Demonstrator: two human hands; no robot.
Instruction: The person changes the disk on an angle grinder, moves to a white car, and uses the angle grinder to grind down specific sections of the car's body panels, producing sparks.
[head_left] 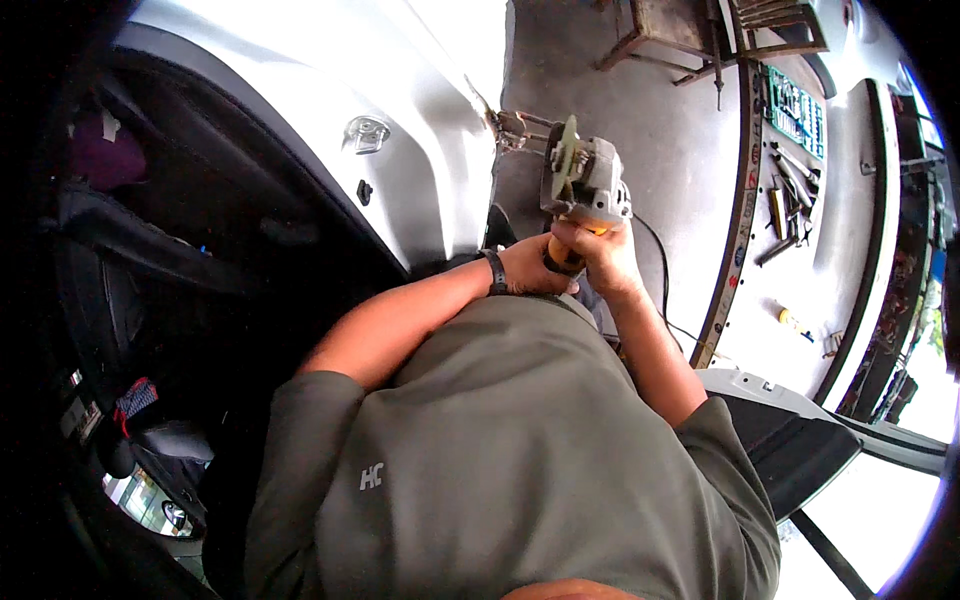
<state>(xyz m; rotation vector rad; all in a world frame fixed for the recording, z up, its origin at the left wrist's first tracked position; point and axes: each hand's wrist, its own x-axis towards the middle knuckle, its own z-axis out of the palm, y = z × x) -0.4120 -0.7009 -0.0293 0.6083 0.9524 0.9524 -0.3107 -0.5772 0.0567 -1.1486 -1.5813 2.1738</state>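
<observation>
I hold an angle grinder (598,180) in front of my waist, its disc (564,158) standing on edge on the left of the tool head. My right hand (608,258) is closed round the yellow-and-black body just behind the grey head. Lower down, my left hand (528,268), with a dark band on the wrist, is closed at the rear of the body; some of its fingers are hidden. A black cord (664,262) curves down on the right. Beyond the disc, metal brackets (515,132) jut from the edge of a silver car body (420,190).
The dark car interior (230,250) opens on my left, with a striker (367,135) on its frame. To the right, a long bench (790,270) carries hand tools (793,200) and a green socket set (795,112). A wooden chair (675,30) stands ahead; a car door (800,440) is at lower right.
</observation>
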